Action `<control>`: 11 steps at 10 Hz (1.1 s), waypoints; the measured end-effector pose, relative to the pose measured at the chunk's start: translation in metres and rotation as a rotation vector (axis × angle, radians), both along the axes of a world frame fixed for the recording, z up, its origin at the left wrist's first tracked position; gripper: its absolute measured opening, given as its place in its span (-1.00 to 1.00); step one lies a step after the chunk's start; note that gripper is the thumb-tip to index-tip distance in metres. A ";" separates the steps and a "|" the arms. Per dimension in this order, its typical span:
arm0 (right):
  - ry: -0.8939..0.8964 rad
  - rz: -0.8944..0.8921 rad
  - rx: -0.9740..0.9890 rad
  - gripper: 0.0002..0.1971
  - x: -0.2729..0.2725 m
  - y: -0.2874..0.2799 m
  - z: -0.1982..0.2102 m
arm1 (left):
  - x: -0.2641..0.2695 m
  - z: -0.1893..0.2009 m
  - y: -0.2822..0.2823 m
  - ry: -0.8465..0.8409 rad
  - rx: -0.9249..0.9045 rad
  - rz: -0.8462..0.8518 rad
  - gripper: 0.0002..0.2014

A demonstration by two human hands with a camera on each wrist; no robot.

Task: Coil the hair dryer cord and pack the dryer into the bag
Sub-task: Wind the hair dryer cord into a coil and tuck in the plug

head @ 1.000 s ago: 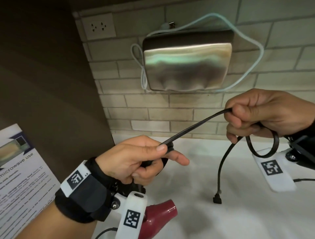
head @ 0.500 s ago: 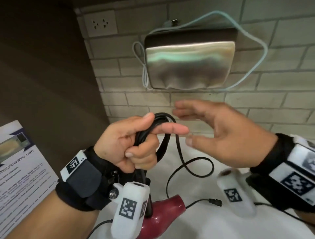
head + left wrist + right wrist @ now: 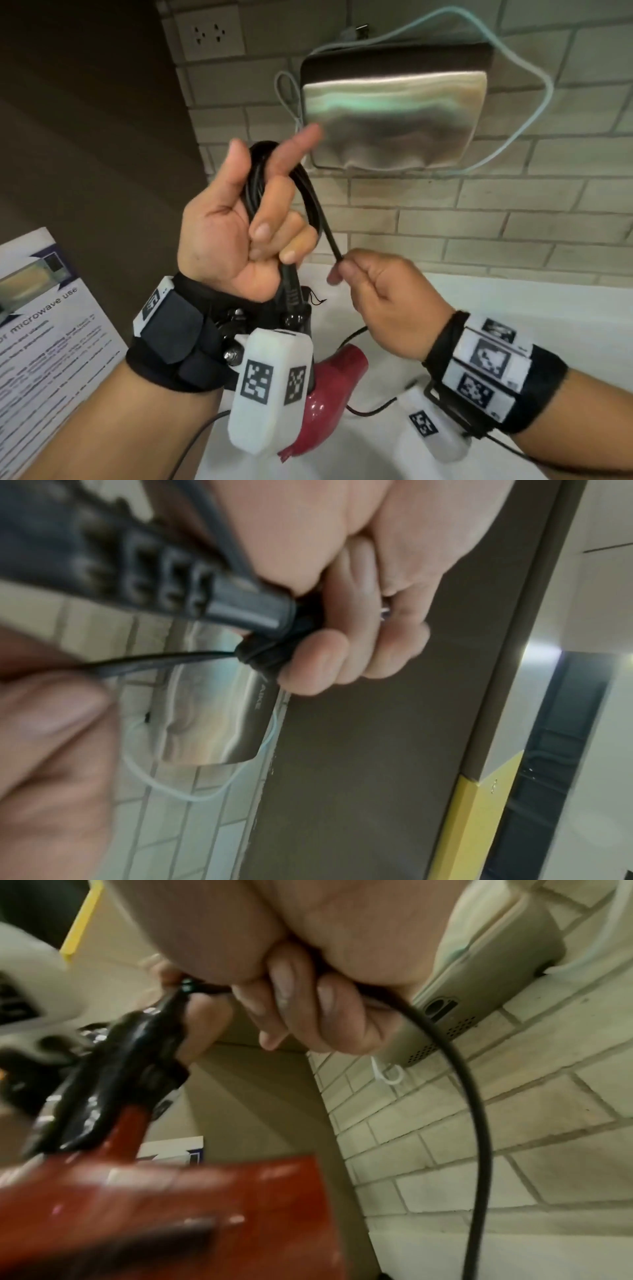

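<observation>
Though blurred in both wrist views, reads plainly from the head. Farthest back and largest, a pale brick-tile wall (image 3: 445, 222); to its left, a dark brown flat panel (image 3: 85, 137). Below the wall, a white smooth surface (image 3: 513, 308). Mounted on the bricks, a brushed-metal rectangular box (image 3: 394, 113) with a pale thin cable (image 3: 544, 85) looping around it. At the left edge, a printed white and blue instruction sheet (image 3: 41, 342).

Low in the middle, under the left wrist, the glossy red hair dryer (image 3: 329, 387) (image 3: 154, 1204) with its black handle pointing up toward the fist; resting on the surface or hanging just over it, cannot tell.

Raised above the dryer, the left hand (image 3: 233, 222): three fingers curled tight round a bundle of loops of the black round power cord (image 3: 310, 192), forefinger and thumb sticking up. Just beside and lower, the right hand (image 3: 387, 301), clamped on a single strand of that cord between thumb and forefinger, other fingers folded. Between the two hands, one short straight run of cord; beneath the right hand, more cord trailing down toward the surface.

Top left, a white twin wall socket (image 3: 209, 34).
</observation>
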State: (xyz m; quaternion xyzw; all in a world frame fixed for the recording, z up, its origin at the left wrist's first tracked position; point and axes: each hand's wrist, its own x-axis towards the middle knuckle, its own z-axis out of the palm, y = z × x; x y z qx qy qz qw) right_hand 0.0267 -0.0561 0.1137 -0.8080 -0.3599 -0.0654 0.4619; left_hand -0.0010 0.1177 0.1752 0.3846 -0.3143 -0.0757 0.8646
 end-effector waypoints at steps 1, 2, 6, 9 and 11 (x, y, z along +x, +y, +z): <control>0.016 0.023 -0.096 -0.64 -0.011 -0.002 -0.006 | 0.010 0.002 0.004 0.002 -0.050 0.272 -0.48; -0.065 0.036 -0.162 -0.58 -0.022 0.000 0.005 | 0.018 -0.001 -0.006 0.039 0.011 0.485 -0.60; -0.387 -0.074 -0.487 -0.79 -0.003 -0.048 0.107 | 0.012 -0.033 -0.039 -0.145 1.035 0.443 -0.23; 0.126 0.320 -0.530 -0.51 0.044 -0.059 0.113 | -0.002 -0.026 -0.046 -0.077 0.908 0.048 -0.41; 0.520 0.583 -0.194 -0.67 0.057 -0.063 0.081 | -0.006 -0.028 -0.040 -0.019 0.735 -0.047 -0.45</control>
